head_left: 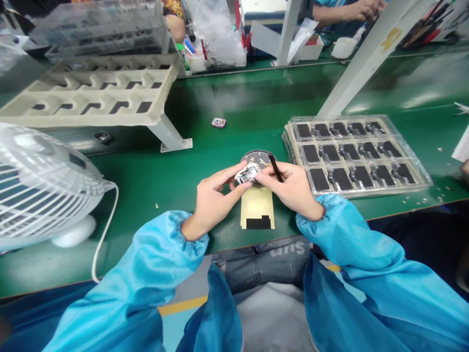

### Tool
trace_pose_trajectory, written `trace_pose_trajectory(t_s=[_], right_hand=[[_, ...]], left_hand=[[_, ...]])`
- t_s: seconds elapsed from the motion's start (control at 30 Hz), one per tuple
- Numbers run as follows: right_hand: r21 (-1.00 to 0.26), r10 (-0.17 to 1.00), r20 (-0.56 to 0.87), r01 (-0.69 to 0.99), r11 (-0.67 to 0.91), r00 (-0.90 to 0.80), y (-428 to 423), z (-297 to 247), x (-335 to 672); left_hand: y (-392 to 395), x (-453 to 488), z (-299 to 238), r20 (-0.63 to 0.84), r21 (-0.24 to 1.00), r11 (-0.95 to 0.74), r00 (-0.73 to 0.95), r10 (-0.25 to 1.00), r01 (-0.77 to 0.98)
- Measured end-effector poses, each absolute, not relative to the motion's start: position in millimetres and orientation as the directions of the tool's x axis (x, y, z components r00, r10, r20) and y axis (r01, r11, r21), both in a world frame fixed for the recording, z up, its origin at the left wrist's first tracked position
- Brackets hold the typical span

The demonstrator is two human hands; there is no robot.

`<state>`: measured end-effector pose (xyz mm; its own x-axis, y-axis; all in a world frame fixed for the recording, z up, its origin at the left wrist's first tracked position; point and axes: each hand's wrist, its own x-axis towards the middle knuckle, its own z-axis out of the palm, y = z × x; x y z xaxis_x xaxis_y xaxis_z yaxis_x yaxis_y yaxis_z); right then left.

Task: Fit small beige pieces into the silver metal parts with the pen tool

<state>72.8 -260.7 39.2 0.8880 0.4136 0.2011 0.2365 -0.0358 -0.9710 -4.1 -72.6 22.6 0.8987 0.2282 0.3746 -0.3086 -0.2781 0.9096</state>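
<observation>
Grey shirt fabric [273, 315] lies nearest. Over a round tray of tiny bits [256, 154], the left hand [213, 195] pinches an electronic module [247, 174] by its edges, seemingly leaving its face free; the right hand [293, 186] touches it, a black tool [274, 167] tucked in its grip, probably for quick use. Lettering [287, 248] on the jeans [258, 269] is unclear.

We look to be in an assembly workshop: a long green bench [142, 183], a compartmented tray of dark parts [355, 163] at right, a moulded tray [91, 120] upper left, a co-worker's hand [364, 10] busy upper right.
</observation>
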Motion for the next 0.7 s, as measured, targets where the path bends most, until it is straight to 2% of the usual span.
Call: trace_pose_trajectory(t_s=[0.2,0.53,0.7], right_hand=[[-0.970,0.414,0.192,0.237,-0.060,0.890,-261,38,74],[-0.962,0.400,0.203,0.259,-0.091,0.894,-260,36,73],[-0.937,0.371,0.334,0.349,0.027,0.867,-258,28,70]], left_hand=[[-76,-3,27,0.243,0.968,-0.126,0.936,0.253,-0.217],[-77,-3,27,0.222,0.974,-0.099,0.942,0.252,-0.203],[-76,-4,29,0.161,0.983,0.048,0.962,0.222,-0.176]])
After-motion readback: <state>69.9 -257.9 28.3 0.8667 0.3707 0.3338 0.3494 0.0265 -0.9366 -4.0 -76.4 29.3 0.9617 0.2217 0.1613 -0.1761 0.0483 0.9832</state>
